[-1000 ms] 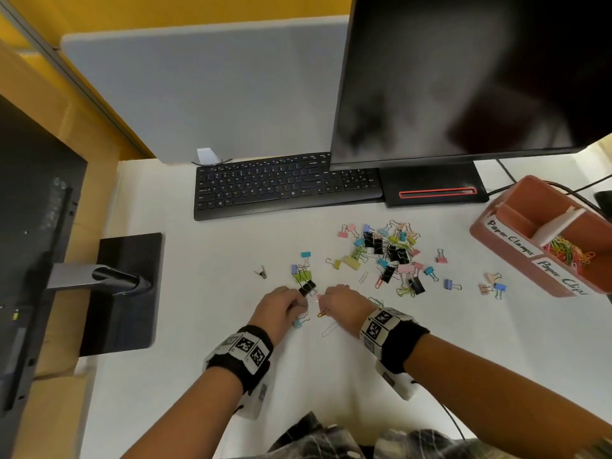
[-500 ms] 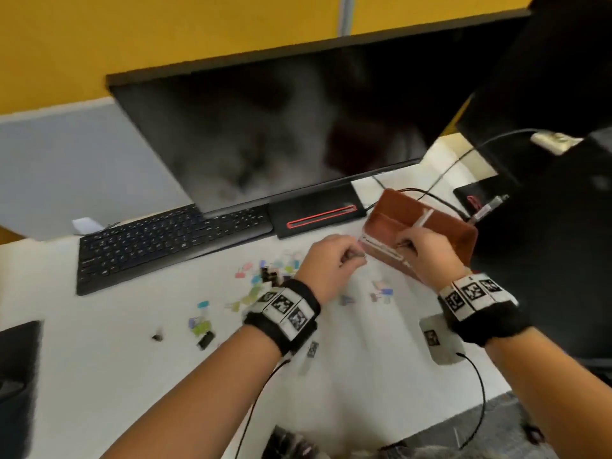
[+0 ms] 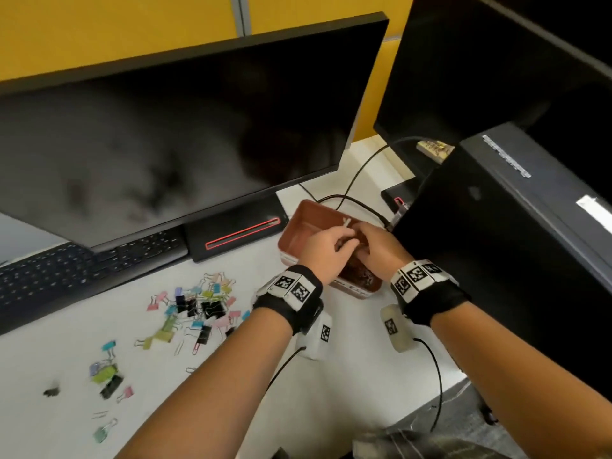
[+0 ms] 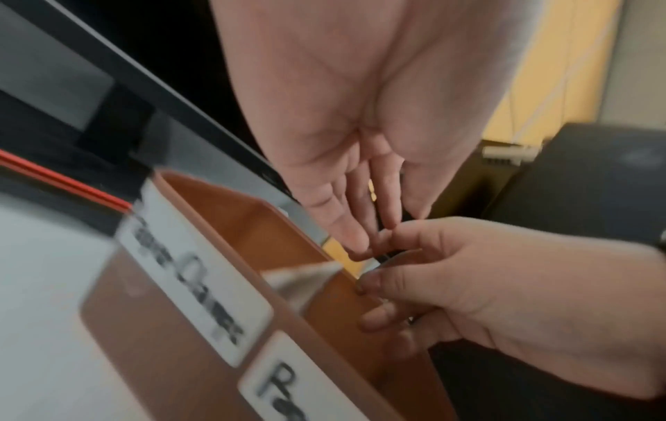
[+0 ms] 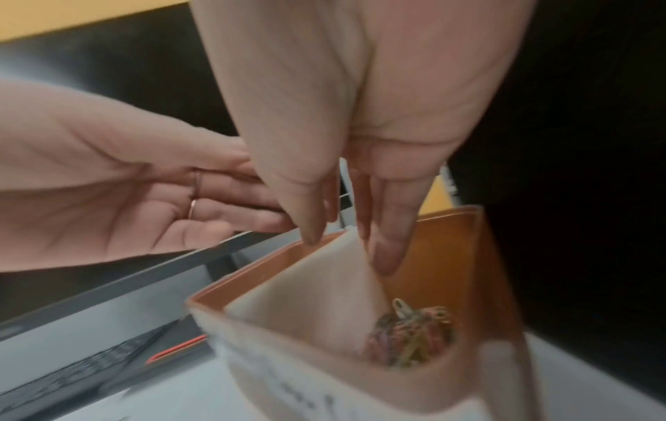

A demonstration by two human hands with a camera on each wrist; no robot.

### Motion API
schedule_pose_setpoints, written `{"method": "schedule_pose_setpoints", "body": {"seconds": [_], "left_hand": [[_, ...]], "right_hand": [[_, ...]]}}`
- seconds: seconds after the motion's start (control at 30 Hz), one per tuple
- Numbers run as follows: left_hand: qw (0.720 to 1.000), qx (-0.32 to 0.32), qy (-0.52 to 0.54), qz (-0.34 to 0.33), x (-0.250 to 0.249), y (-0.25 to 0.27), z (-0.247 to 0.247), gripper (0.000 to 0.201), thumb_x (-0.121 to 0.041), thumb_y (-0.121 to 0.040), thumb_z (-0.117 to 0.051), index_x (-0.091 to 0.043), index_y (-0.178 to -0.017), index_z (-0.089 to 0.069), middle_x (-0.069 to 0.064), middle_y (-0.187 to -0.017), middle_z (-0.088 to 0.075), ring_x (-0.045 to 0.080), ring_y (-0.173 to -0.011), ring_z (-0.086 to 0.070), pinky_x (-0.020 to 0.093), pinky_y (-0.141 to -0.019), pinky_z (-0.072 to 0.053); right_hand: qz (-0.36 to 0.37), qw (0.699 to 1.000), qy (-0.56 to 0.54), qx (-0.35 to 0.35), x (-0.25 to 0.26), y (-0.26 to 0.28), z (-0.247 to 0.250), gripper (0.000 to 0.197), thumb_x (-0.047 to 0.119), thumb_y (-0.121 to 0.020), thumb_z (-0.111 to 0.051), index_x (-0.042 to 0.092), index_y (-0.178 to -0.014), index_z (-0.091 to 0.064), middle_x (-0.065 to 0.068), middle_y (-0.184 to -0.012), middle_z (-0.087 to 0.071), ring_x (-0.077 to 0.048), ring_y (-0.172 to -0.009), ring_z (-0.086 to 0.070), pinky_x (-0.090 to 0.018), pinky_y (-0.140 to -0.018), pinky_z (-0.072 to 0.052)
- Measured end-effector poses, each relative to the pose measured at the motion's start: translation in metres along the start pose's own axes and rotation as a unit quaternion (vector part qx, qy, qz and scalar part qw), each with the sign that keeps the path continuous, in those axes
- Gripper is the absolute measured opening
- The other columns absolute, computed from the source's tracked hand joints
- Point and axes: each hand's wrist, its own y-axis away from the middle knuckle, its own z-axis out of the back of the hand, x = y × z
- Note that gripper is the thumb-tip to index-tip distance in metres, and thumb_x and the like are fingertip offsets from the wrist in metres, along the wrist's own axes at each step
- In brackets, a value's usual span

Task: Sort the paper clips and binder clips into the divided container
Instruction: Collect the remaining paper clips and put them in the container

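Note:
The brown divided container (image 3: 298,223) stands at the right, beside the monitor base. Both hands hover over it. My left hand (image 3: 331,246) is flat with straight fingers, and a thin paper clip (image 5: 194,193) lies across them. My right hand (image 5: 346,247) points straight fingers down beside the white divider (image 5: 317,299), above a heap of coloured paper clips (image 5: 410,333) in the near compartment. The far compartment (image 4: 252,228) looks bare where visible. Loose binder clips and paper clips (image 3: 198,306) lie scattered on the white desk to the left of my left forearm.
A monitor (image 3: 165,127) and keyboard (image 3: 82,270) stand behind the clips. A black computer case (image 3: 513,243) rises close on the container's right. Cables (image 3: 347,200) run behind the container. More clips (image 3: 106,376) lie at the front left.
Both hands left the clip pile and travelled right to the container, and my view swung right with them. The right hand now reaches down into the near compartment.

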Motion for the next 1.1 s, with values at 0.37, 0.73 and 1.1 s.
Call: {"method": "schedule_pose_setpoints", "body": {"seconds": [0.37, 0.73, 1.1], "left_hand": [[0.963, -0.223, -0.090, 0.121, 0.153, 0.212, 0.179, 0.020, -0.011, -0.087, -0.058, -0.029, -0.096, -0.061, -0.014, -0.091, -0.058, 0.003, -0.075, -0.056, 0.014, -0.057, -0.048], [0.923, -0.192, -0.111, 0.314, 0.289, 0.329, 0.227, 0.027, -0.018, -0.075, -0.074, -0.015, -0.100, -0.064, 0.002, -0.098, -0.056, 0.015, -0.079, -0.055, 0.021, -0.075, -0.042], [0.954, -0.074, -0.198, 0.212, 0.309, 0.298, 0.209, 0.004, -0.029, -0.082, -0.064, -0.031, -0.079, -0.065, -0.012, -0.092, -0.053, 0.016, -0.093, -0.047, 0.035, -0.080, -0.042]], "right_hand": [[0.295, 0.910, 0.096, 0.275, 0.125, 0.031, -0.132, 0.027, 0.037, -0.085, -0.061, 0.022, -0.108, -0.059, 0.004, -0.098, -0.058, -0.012, -0.084, -0.054, -0.030, -0.079, -0.044], [0.364, 0.850, 0.161, 0.346, 0.224, 0.081, -0.268, 0.036, 0.029, -0.089, -0.056, 0.017, -0.123, -0.055, -0.007, -0.122, -0.055, -0.027, -0.111, -0.050, -0.039, -0.094, -0.042], [0.303, 0.869, 0.235, 0.313, 0.248, 0.091, -0.304, 0.018, 0.028, -0.090, -0.053, 0.018, -0.099, -0.064, -0.003, -0.107, -0.060, -0.024, -0.101, -0.053, -0.039, -0.091, -0.040]]}}
